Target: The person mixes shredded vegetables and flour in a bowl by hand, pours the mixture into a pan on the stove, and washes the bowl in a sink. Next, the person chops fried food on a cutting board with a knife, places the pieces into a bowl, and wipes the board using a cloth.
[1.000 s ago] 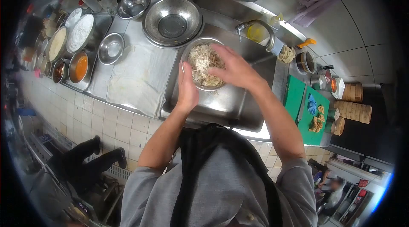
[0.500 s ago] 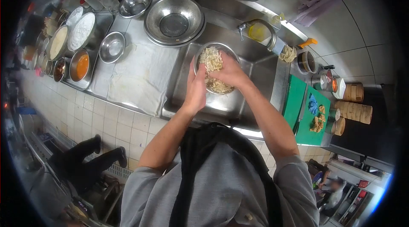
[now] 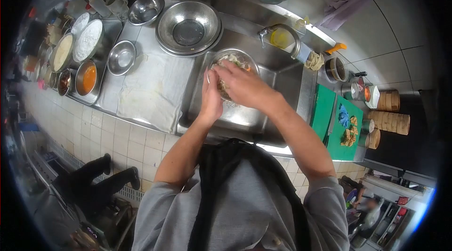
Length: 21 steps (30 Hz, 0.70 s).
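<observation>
Metal bowl of shredded food inside a steel sink, its rim pinched between thumb and fingers of the left hand, the right hand palm-down over the food, its grip hidden.

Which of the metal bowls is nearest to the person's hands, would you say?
The bowl of pale shredded food over the sink: the left hand is at its side, the right hand over its contents. No other bowl has a hand at it.

The right hand hides much of the food in the bowl.
</observation>
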### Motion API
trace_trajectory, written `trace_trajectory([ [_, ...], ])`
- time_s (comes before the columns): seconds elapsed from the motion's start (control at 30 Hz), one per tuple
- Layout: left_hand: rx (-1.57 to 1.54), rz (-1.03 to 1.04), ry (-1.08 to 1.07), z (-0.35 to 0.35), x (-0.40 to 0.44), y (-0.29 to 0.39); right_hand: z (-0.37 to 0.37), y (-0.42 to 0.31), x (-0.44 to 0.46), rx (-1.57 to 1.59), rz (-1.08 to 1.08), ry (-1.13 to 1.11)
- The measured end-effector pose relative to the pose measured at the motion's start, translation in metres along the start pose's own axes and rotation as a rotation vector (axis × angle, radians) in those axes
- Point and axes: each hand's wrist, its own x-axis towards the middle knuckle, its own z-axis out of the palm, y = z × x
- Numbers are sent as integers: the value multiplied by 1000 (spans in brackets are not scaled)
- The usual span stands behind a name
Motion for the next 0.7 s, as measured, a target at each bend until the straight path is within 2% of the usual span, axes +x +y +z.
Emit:
trace_trajectory([
  [0.07, -39, 39, -18, -10, -4, 1, -16, 8, -2, 30, -36, -6],
  [0.17, -89, 2, -44, -16, -15, 11, -27, 20, -2, 159, 37, 65],
  [0.23, -82, -4, -60, -12, -20, 19, -27, 22, 0, 488, 292, -122],
  [0.27, -77, -8, -73, -11, -21, 21, -15, 24, 1, 487, 292, -125],
  [0.33, 6, 17, -74, -10, -20, 21, 18, 23, 3, 310, 197, 42],
  [0.4, 96, 38, -84, -7, -20, 18, 21, 17, 7, 366, 252, 11],
  [0.53, 20, -23, -16, 5, -22, 18, 29, 28, 12, 510, 316, -24],
  [0.7, 15, -47, -15, 10, -20, 14, 11, 38, 3, 330, 263, 30],
])
